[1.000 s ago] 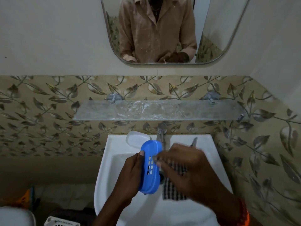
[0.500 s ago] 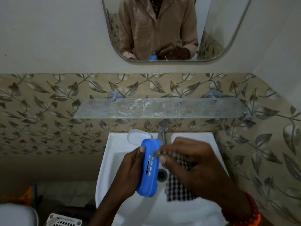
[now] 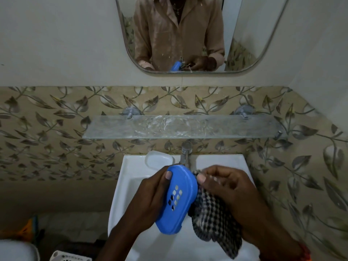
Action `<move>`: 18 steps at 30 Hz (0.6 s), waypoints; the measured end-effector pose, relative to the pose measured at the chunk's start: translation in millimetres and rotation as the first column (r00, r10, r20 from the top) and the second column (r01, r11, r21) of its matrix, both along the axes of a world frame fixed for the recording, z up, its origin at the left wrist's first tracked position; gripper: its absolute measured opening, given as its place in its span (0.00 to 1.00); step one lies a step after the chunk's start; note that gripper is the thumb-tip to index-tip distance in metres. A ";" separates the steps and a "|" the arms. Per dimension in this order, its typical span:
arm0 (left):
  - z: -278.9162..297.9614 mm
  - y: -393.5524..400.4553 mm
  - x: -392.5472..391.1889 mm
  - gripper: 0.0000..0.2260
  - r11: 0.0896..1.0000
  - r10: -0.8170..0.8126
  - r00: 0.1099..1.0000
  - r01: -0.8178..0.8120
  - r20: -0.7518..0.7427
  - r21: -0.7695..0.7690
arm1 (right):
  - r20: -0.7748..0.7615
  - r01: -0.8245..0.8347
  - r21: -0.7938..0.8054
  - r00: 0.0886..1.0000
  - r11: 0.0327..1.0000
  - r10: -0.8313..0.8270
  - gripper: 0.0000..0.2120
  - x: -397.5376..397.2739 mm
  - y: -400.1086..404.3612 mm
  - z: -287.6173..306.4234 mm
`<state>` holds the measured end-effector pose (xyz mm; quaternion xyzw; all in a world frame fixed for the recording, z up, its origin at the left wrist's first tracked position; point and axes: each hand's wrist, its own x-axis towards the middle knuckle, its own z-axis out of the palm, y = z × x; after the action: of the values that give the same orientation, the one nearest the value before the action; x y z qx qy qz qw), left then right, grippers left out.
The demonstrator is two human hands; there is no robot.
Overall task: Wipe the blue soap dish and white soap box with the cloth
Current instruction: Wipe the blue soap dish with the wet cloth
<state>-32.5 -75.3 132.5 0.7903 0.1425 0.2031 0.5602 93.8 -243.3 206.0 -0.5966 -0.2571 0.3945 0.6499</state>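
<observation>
My left hand (image 3: 148,202) grips the blue soap dish (image 3: 176,199) over the white sink (image 3: 130,176), its slotted underside facing me and tilted. My right hand (image 3: 229,193) holds a black-and-white checked cloth (image 3: 212,219) against the dish's right edge; the cloth hangs down below the hand. The white soap box (image 3: 158,159) lies on the sink's back rim, left of the tap (image 3: 185,153), untouched.
A glass shelf (image 3: 180,127) runs along the leaf-patterned tiles above the sink. A mirror (image 3: 188,34) above shows a person in a beige shirt. A white basket (image 3: 69,257) and an orange item (image 3: 28,228) sit on the floor at lower left.
The blue dish has turned from edge-on to show its slotted underside and moved slightly right. My right hand has brought the cloth against the dish's right side.
</observation>
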 end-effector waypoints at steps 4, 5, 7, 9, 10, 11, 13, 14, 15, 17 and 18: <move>7.0 8.0 5.1 0.17 0.979 -0.002 1.000 0.005 -0.016 0.202 | -0.054 -0.127 -0.090 0.991 0.988 0.123 0.19 -10.6 -4.3 2.8; 8.7 8.7 6.8 0.17 0.969 -0.012 1.000 0.017 -0.024 0.247 | -0.033 -0.135 -0.099 0.991 0.986 0.132 0.17 -12.2 -3.5 3.4; 11.7 8.8 11.3 0.17 0.947 -0.032 0.999 0.041 -0.031 0.320 | -0.049 -0.133 -0.059 0.990 0.989 0.130 0.13 -15.4 -2.2 3.9; 15.2 9.8 15.4 0.17 0.938 -0.030 0.999 0.032 -0.012 0.346 | -0.027 -0.087 0.013 0.996 0.996 0.087 0.10 -20.3 0.4 3.3; 17.0 10.1 16.7 0.17 0.943 -0.017 1.000 0.016 -0.001 0.332 | 0.025 -0.049 0.034 0.999 0.998 0.048 0.11 -22.7 1.7 1.7; 18.4 9.8 17.5 0.17 0.955 0.007 1.000 -0.008 0.005 0.296 | 0.095 -0.011 0.043 0.995 0.999 0.007 0.11 -25.2 2.9 -0.1; 17.8 5.0 14.2 0.17 0.977 0.120 0.993 -0.121 0.012 0.175 | 0.245 0.057 0.044 0.967 0.997 -0.066 0.10 -31.0 4.8 -4.4; 14.9 -0.2 10.0 0.18 0.971 0.215 0.977 -0.215 0.009 0.101 | 0.322 0.093 0.037 0.941 0.995 -0.100 0.10 -33.7 5.1 -7.7; 11.5 -5.9 5.5 0.18 0.948 0.318 0.948 -0.318 -0.012 0.017 | 0.392 0.132 0.032 0.910 0.991 -0.134 0.09 -35.9 5.0 -11.6; 7.1 -16.9 -3.3 0.21 0.870 0.431 0.891 -0.452 -0.140 -0.199 | 0.480 0.182 0.039 0.859 0.982 -0.179 0.08 -39.8 3.0 -20.7; 6.8 -20.4 -6.9 0.23 0.827 0.414 0.880 -0.471 -0.234 -0.308 | 0.505 0.193 0.051 0.841 0.980 -0.193 0.07 -41.7 2.2 -25.2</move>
<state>-39.4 -95.6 139.2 0.6342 0.4000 0.2357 0.6183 52.1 -241.1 180.8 -0.7026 -0.3574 0.1564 0.5951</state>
